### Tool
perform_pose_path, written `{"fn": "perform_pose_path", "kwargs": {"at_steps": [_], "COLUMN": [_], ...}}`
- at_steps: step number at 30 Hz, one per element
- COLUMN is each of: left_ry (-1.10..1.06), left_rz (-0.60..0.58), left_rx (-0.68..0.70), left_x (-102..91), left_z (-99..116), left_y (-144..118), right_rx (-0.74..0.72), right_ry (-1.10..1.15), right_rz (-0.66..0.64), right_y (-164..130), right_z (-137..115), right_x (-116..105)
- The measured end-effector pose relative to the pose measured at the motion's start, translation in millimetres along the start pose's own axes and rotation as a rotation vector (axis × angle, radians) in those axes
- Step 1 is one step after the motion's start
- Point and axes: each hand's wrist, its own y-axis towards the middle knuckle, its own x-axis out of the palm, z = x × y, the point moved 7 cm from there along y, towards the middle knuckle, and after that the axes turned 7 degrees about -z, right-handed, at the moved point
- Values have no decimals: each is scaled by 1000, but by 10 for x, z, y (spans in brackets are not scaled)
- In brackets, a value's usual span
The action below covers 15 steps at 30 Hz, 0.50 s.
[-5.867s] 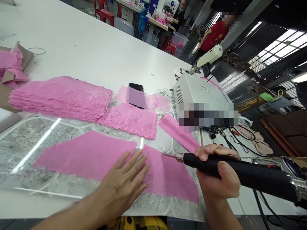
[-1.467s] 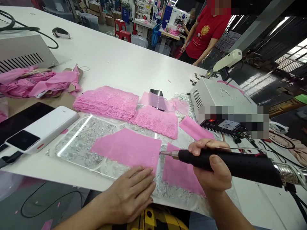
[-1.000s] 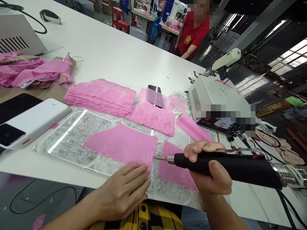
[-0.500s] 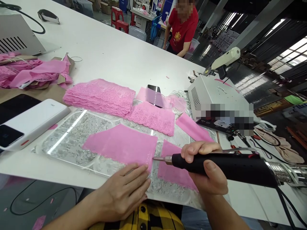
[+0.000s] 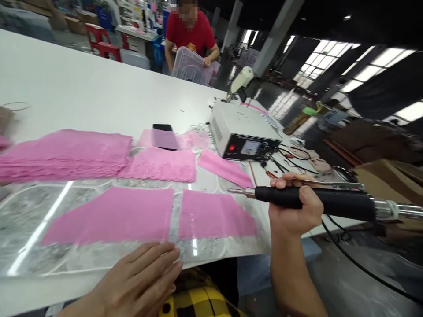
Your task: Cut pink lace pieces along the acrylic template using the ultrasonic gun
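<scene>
At the near edge of the desk (image 5: 99,88), the left hand (image 5: 139,281) lies flat with fingers spread, holding nothing, just near of the larger pink fabric piece (image 5: 112,215). To the right, the right hand (image 5: 295,211) has its fingers wrapped around the black cutting tool (image 5: 317,202), whose metal tip sits off the smaller pink fabric piece (image 5: 214,215), above its far right corner. Both pieces lie side by side on a clear plate (image 5: 29,211).
</scene>
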Motion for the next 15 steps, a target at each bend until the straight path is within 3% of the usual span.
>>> {"fn": "perform_pose_path", "kwargs": {"at_steps": [4,7,10,15], "left_ry": [-25,33,106,134], "left_rz": [-210,-370,-495,-588], "left_rx": [143,226,292,220], "left_x": [230,536,910,1368], "left_z": [127,297,487,608], "left_y": [504,985,1391,1810], "right_rx": [-76,-136,-168,-141], "right_ry": [-147,-227,-251,-212], "right_rz": [217,294,380,458], "right_y": [-96,-215,-320,-433], "right_z": [-81,-143,-186,-178], "right_x": [-677,-1002,-1219,-1356]}}
